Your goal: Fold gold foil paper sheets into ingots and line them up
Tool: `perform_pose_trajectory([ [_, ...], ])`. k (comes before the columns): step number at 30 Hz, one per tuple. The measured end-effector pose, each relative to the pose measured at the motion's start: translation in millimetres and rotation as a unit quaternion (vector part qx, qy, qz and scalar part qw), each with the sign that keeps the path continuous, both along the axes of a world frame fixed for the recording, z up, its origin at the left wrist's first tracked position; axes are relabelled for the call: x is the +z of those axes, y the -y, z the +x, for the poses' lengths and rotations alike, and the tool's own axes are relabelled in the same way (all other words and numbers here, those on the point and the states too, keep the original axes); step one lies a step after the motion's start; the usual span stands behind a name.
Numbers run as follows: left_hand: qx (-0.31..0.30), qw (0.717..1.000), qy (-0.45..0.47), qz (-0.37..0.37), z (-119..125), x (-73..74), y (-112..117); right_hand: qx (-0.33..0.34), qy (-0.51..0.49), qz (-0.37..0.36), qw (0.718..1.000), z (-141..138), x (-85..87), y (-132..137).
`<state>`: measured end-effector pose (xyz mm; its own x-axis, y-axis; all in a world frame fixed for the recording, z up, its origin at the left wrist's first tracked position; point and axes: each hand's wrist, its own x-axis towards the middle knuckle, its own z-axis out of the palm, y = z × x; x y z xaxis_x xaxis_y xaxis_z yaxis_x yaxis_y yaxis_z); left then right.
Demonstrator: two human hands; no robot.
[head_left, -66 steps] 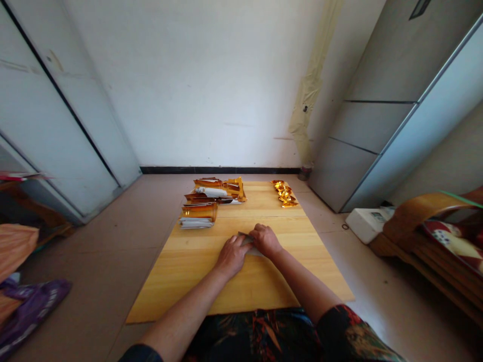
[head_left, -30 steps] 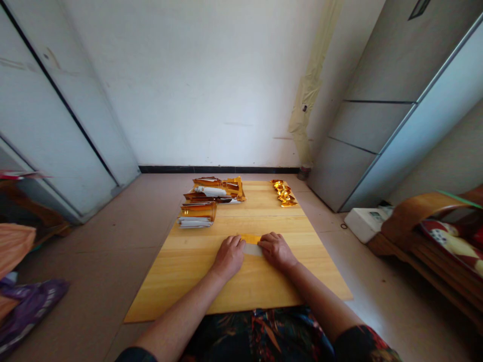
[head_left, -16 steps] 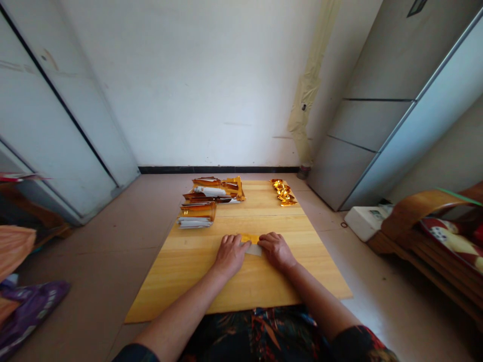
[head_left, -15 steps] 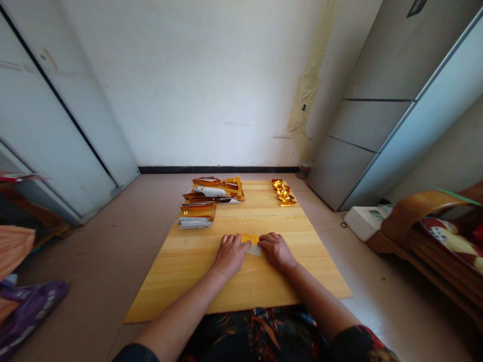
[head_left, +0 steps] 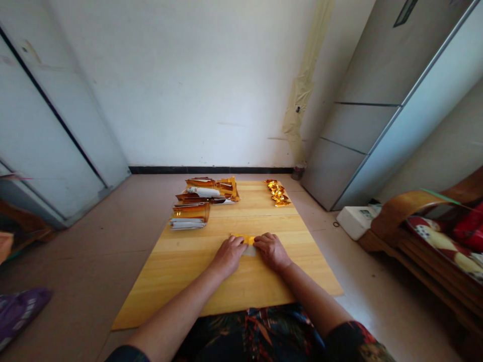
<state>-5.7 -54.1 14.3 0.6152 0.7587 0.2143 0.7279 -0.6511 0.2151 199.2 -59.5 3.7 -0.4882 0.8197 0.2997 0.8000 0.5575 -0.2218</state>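
Observation:
A small sheet of gold foil paper point(head_left: 248, 250) lies near the middle of the wooden board, partly folded. Its gold face shows along the far edge and a pale grey-white face on the near side. My left hand point(head_left: 229, 253) pinches the sheet's left end between thumb and fingers. At the right end, the bent fingers of my right hand point(head_left: 272, 251) grip the same sheet. Both hands rest low on the board, with the fingertips covering the ends of the paper.
Stacks of gold and white foil sheets point(head_left: 190, 213) lie at the board's point(head_left: 279, 281) far left. Several shiny folded gold foil pieces point(head_left: 277, 191) form a row at the far right. Beyond stand a white wall and a grey refrigerator point(head_left: 339, 166); a wooden seat point(head_left: 400, 236) is on the right.
The view has turned slightly to the right. My left hand has shifted its grip on the sheet, and more gold now shows beyond its fingertips.

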Motion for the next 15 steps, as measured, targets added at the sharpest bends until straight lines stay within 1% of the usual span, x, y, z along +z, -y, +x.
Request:
perform_pose_trajectory([
  [4,-0.009,1.0,0.024,0.015,2,-3.5,-4,-0.008,0.019,0.007,1.0,-5,0.0,0],
  [7,-0.013,1.0,0.021,0.016,4,-0.3,-7,-0.034,0.04,0.004,0.999,-11,2.7,1],
  [11,0.031,0.999,-0.011,0.016,4,5.4,0,-0.049,0.057,0.008,0.997,-17,6.2,3],
  [15,0.047,0.998,-0.032,0.015,-3,4.9,7,-0.037,0.058,0.019,0.997,-17,5.8,4],
])
